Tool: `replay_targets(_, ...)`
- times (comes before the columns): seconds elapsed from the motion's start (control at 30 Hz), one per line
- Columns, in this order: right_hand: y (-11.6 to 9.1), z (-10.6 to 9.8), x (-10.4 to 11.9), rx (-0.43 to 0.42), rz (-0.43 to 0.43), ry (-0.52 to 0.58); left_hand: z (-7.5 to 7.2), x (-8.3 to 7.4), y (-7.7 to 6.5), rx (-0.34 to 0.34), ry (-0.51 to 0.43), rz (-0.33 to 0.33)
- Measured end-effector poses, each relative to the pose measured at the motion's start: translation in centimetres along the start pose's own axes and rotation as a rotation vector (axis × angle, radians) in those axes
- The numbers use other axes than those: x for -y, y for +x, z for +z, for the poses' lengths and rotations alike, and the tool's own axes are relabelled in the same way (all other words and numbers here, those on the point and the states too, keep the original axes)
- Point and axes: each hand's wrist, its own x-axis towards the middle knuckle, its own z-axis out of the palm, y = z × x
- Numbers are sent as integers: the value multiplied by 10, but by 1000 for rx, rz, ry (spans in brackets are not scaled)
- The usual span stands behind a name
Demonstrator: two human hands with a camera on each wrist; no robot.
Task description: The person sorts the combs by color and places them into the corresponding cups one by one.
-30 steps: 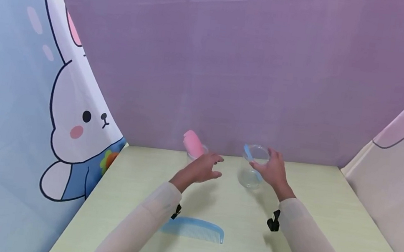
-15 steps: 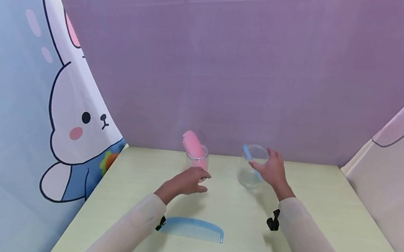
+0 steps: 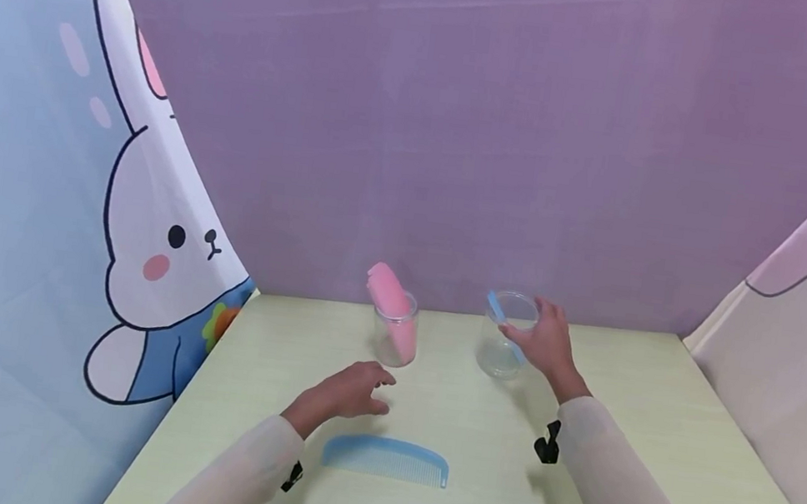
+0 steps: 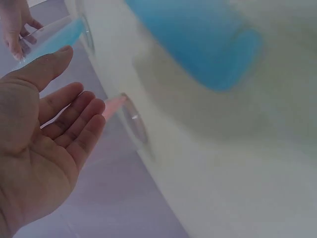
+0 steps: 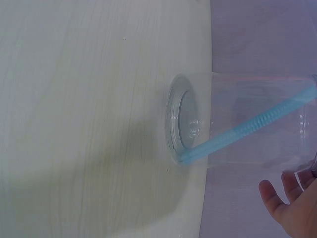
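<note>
My right hand (image 3: 547, 337) grips a clear jar (image 3: 497, 364) at the rim, thumb on the near side. The jar stands upright on the table. Inside it leans a slim blue strip (image 5: 252, 124) with fine ridges, like a comb seen edge-on. My left hand (image 3: 349, 390), thumb apart and fingers loosely bent, holds nothing over the table. Just below it lies a blue comb (image 3: 388, 455), teeth toward me; its end looms large in the left wrist view. Beyond the left hand, a smaller clear jar (image 3: 383, 346) holds a slanted pink piece (image 3: 387, 289) sticking out above the rim.
The pale table (image 3: 621, 447) ends at a purple cloth backdrop (image 3: 462, 142) close behind both jars. A blue cloth with a printed rabbit (image 3: 146, 254) hangs at the left, a pink and cream cloth (image 3: 798, 359) at the right.
My left hand has drawn back from the jar with the pink piece, toward me and left, near the blue comb. My right hand stays on its jar.
</note>
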Motion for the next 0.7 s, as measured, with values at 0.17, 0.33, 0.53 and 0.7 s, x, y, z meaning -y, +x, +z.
replay_targets(0.17, 0, 0, -1, 5, 3, 3, 11, 10, -12, 14, -3, -35)
replay_targets(0.33, 0, 1, -3, 6, 7, -4, 16, 16, -22, 17, 11, -27)
replay_targets(0.53, -1, 1, -2, 5, 6, -2, 21, 22, -32, 5, 10, -26)
replay_targets(0.7, 0, 2, -1, -4, 3, 1, 25, 28, -36, 3, 2, -46)
